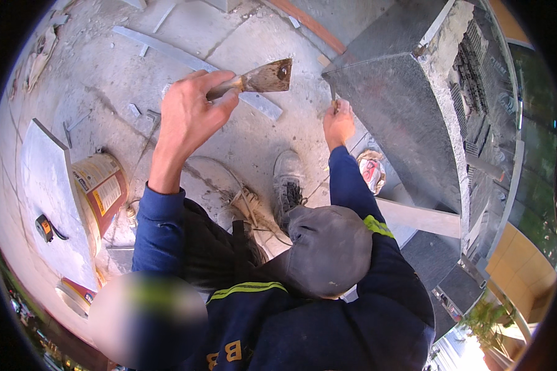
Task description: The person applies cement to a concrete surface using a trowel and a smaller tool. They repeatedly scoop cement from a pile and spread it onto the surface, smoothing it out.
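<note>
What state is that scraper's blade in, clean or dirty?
Dirty: the scraper in the left hand shows brown stains across its blade.

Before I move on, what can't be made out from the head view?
All in the head view:
Whatever is at the tip of the right hand: too small to identify.
Back end of the scraper: covered by the left hand.
Inside of the upper bucket: hidden by the grey panel.
Far end of the reddish strip: cut off by the top edge.
</note>
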Action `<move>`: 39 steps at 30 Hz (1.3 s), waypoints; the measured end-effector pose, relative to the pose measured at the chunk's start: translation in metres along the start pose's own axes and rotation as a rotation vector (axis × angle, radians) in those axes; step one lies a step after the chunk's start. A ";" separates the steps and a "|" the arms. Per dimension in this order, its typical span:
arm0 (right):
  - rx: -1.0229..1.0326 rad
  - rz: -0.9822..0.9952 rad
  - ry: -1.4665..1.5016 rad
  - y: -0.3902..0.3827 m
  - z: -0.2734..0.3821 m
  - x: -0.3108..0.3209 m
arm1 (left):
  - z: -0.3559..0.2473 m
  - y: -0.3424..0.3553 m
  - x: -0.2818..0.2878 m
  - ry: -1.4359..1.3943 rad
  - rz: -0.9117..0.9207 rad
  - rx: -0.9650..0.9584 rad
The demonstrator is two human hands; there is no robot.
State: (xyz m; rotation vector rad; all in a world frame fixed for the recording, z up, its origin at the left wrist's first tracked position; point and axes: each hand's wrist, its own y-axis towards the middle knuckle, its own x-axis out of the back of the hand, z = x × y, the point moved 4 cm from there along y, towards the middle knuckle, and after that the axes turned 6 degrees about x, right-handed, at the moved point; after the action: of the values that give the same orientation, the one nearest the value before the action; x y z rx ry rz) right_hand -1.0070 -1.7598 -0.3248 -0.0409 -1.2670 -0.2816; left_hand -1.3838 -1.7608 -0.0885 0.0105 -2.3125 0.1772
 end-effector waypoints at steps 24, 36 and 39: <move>0.235 0.014 0.384 -0.023 0.086 0.137 | -0.020 0.001 -0.032 0.216 -0.009 -0.276; 0.143 -0.020 0.050 0.025 -0.008 0.002 | 0.002 0.002 -0.024 0.195 0.031 -0.099; 0.141 -0.019 0.018 0.029 -0.006 -0.001 | 0.000 0.001 -0.024 0.197 0.070 -0.071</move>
State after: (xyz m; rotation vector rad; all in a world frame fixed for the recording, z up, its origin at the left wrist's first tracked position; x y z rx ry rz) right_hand -0.9949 -1.7324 -0.3239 0.0943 -1.2674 -0.2076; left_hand -1.3680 -1.7609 -0.1064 -0.1183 -2.1224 0.1256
